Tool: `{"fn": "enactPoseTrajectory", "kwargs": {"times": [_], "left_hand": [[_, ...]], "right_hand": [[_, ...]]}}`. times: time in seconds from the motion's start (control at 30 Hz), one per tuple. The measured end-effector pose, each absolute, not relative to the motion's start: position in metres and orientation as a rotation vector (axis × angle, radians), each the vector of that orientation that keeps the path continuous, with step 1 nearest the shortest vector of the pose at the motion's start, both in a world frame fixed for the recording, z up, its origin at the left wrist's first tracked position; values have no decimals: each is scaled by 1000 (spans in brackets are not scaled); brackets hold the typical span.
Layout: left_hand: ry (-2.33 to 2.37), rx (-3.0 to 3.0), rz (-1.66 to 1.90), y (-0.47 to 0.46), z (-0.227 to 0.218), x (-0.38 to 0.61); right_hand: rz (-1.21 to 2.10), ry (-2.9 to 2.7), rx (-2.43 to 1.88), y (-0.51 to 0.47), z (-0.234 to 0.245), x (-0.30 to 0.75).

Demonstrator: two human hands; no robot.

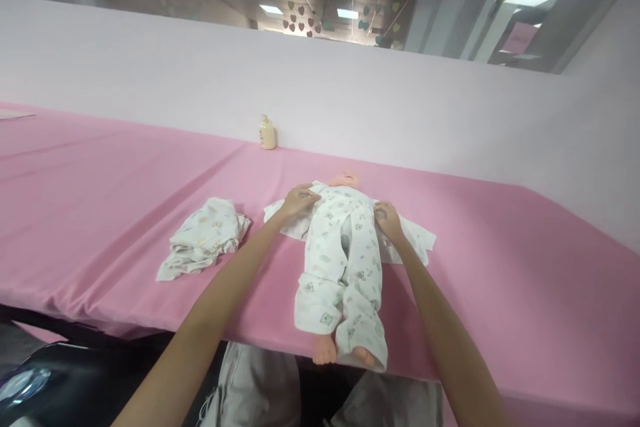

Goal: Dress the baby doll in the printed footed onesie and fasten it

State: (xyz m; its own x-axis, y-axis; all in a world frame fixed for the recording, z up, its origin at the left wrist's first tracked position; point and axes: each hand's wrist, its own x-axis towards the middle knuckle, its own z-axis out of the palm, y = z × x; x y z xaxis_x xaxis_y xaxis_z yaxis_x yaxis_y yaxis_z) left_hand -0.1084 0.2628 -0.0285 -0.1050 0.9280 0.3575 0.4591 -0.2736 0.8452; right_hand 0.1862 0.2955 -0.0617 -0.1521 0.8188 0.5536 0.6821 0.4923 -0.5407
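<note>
A baby doll [325, 350] lies on its back with its feet toward me. It wears white printed baby pants [327, 247] with an open slit at the crotch. A white baby top [419, 238] spreads out to both sides under its upper body. My left hand [300, 201] is closed at the left side of the waist, fingertips pinching the edge of the pants. On the opposite side of the waist, my right hand [389, 220] is curled and grips the pants there. The doll's head shows only in part, beyond the top.
Left of the doll lies a folded pile of printed baby clothes [205, 237]. A cream pump bottle [267, 133] stands at the back by the white wall [350, 103]. Pink cloth [500, 280] covers the table. A black chair-like object [75, 373] is at the lower left.
</note>
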Motion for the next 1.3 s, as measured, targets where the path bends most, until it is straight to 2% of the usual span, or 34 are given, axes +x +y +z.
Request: {"fn": "enactPoseTrajectory", "kwargs": {"times": [0.27, 0.43, 0.53, 0.63, 0.7, 0.83, 0.97, 1.17, 1.3], "left_hand": [[1616, 1491, 1397, 281, -47, -101], [1701, 1559, 1431, 284, -38, -112], [1838, 1566, 1229, 284, -17, -126], [1950, 1709, 856, 284, 11, -133], [1876, 1745, 787, 282, 26, -125], [1350, 1431, 1107, 267, 35, -74], [1030, 1465, 886, 244, 19, -19], [1006, 1790, 802, 228, 21, -9], [1199, 2086, 903, 210, 44, -12]], "right_hand": [[193, -1957, -1481, 312, -55, 175], [318, -1946, -1581, 308, -32, 183], [374, -1884, -1799, 300, -11, 206], [424, -1907, -2087, 290, 2, 227], [561, -1938, -2165, 285, 7, 235], [641, -1902, -2016, 286, 10, 236], [506, -1827, -1895, 290, 16, 229], [841, -1717, -1905, 285, 22, 221], [641, -1821, -2068, 293, 7, 219]]}}
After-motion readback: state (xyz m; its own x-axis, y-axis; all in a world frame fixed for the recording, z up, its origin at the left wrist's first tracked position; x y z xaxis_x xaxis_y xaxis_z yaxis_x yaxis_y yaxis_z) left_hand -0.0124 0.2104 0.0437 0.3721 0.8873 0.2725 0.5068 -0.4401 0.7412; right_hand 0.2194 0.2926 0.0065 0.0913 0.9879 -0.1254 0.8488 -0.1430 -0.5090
